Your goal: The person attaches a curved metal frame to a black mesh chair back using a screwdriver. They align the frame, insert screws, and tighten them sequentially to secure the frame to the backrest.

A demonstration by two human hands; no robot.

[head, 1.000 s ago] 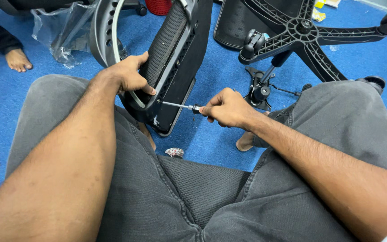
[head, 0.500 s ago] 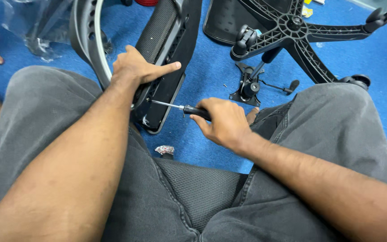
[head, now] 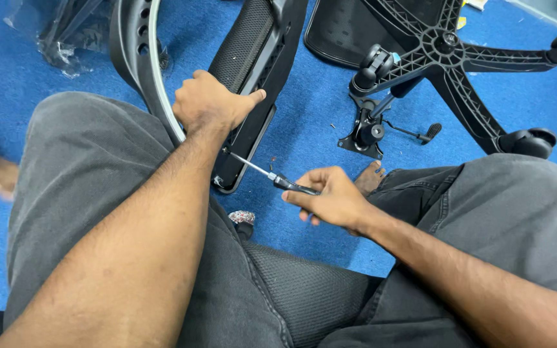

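Gripping black padded plastic chair armrest (head: 253,77): left hand (head: 211,103), fingers closed over its edge. Right hand (head: 333,200) pinched shut on black-handled metal screwdriver (head: 272,177), tip touching armrest.

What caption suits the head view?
Left hand steadies a black chair part while right hand drives a screwdriver into it, above blue carpet.
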